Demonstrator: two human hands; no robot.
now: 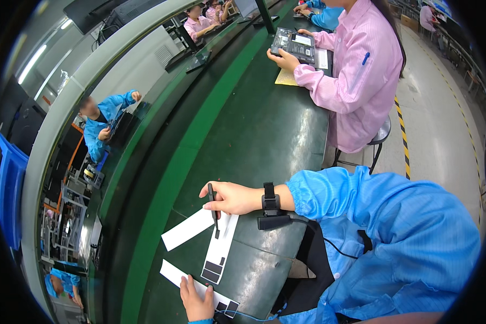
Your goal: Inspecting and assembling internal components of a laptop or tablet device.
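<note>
Under the right hand (229, 198), three white strips are lying on a dark green bench (264, 135), and the hand is closing its fingers around a slim black pen (213, 208), which is pointing down and away from the palm so that its tip is resting on the middle strip (220, 249). That strip is running from just below the fingers toward the person, and it is carrying dark patches at its near end. Just left of the pen tip, another strip (188, 229) is lying slanted, its upper end touching or passing under the middle one (I cannot tell which). A black wrist strap (270, 201) is sitting behind the hand, with a dark cable trailing from it across a blue sleeve (335, 194). Nearer the body, the left hand (195, 301) is lying flat, fingers spread a little and gripping nothing, pressing down on the nearest strip (174, 274), which is stretching out to both sides of it and showing dark patches on its right end. Well beyond the right hand, farther along the bench, a co-worker in a pink coat (356, 75) is sitting on a stool and is holding a dark flat device (293, 44) with both hands over some papers.
</note>
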